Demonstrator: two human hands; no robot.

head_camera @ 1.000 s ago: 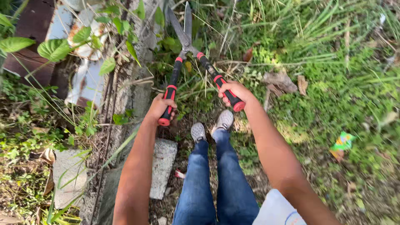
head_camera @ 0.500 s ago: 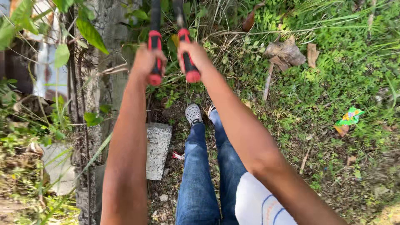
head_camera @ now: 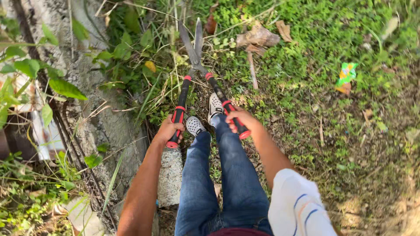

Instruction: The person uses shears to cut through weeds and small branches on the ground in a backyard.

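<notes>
both hands, left hand [head_camera: 169,130] and right hand [head_camera: 238,119], clench the hedge shears [head_camera: 195,57], now lowered from beside the concrete post [head_camera: 94,94] with blades nearly closed over grass [head_camera: 162,87].

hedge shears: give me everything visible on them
The hedge shears have two grey metal blades, nearly closed, pointing away into tall grass. Two black handles with red collars and red-and-black grips splay back toward the person. The left hand wraps one grip, the right hand the other. The tool is held above the white shoes.

One head-worn camera looks steeply down, close over the arms, onto grassy ground [head_camera: 350,144].
</notes>
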